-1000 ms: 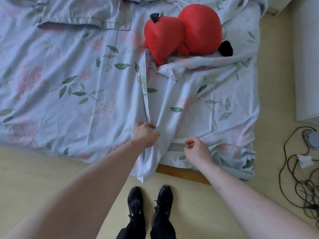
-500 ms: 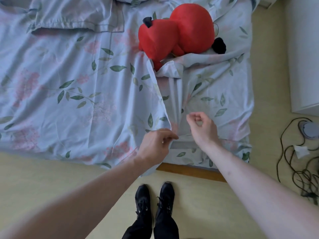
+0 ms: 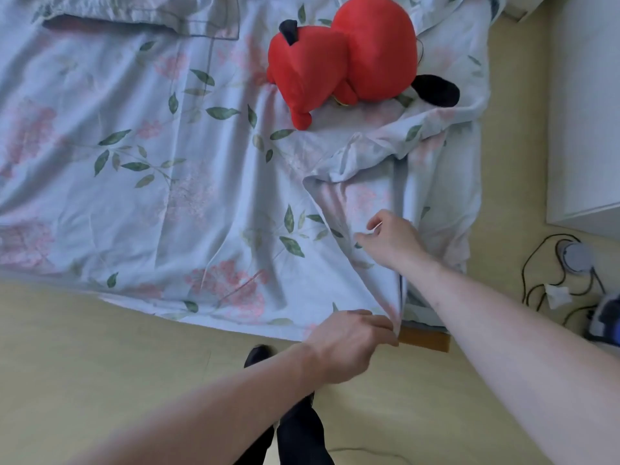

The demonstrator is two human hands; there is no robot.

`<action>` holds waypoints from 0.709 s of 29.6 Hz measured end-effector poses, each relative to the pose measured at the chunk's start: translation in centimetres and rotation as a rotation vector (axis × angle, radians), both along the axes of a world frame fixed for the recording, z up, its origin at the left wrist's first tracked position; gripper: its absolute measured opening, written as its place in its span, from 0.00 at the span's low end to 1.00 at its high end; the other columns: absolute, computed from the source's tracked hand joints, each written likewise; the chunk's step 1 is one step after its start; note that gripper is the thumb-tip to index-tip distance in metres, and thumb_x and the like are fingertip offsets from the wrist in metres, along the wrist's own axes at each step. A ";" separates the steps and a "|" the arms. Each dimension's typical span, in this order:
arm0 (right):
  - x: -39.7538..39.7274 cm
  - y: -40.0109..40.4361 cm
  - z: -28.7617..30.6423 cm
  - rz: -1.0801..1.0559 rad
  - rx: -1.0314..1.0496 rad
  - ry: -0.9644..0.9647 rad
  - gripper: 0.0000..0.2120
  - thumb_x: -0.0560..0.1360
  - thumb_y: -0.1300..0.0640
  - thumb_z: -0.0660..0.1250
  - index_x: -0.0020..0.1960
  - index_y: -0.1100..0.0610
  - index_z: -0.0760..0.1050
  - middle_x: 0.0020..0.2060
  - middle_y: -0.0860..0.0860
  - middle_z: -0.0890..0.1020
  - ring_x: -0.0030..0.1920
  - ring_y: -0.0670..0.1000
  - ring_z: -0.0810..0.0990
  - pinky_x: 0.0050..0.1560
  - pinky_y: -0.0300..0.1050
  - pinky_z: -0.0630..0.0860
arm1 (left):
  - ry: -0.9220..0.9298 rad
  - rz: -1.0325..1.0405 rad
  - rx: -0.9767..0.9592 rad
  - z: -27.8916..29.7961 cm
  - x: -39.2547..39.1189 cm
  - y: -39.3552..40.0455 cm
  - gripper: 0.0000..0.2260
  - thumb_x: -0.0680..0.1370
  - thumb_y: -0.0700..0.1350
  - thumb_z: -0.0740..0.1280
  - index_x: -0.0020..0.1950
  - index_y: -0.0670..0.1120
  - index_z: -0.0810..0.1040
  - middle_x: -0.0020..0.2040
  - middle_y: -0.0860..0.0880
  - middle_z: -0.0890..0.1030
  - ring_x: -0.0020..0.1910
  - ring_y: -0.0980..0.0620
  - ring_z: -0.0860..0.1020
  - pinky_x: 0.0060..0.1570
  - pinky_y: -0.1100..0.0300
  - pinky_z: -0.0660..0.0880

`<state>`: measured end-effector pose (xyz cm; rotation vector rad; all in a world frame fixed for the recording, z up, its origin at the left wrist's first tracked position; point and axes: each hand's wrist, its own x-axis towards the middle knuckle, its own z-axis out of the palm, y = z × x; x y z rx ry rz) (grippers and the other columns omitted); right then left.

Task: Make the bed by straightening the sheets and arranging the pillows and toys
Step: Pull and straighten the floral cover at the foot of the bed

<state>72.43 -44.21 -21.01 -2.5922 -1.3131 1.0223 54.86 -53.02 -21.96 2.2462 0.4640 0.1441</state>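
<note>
Both hands pinch the sheet (image 3: pixel 201 203); left hand (image 3: pixel 349 344) at its edge; right hand (image 3: pixel 392 239) higher.

Single head cam, wide-angle, looking steeply down from standing height at the bed's edge. The floral sheet (image 3: pixel 141 182) fills the upper frame, the floor (image 3: pixel 100 357) the lower, both forearms entering from the bottom. Close range, arm's reach. Edges bend, probably lens distortion. There's no second view, so nothing overlaps.
</note>
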 end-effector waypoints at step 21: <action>8.6 -17.3 1.9 -1.179 0.382 0.046 0.08 0.66 0.64 0.58 0.36 0.57 0.75 0.31 0.56 0.77 0.31 0.58 0.74 0.30 0.46 0.67 | 0.649 0.425 -0.072 -5.0 -6.4 3.2 0.09 0.70 0.44 0.69 0.41 0.51 0.69 0.39 0.53 0.76 0.40 0.45 0.75 0.36 0.54 0.72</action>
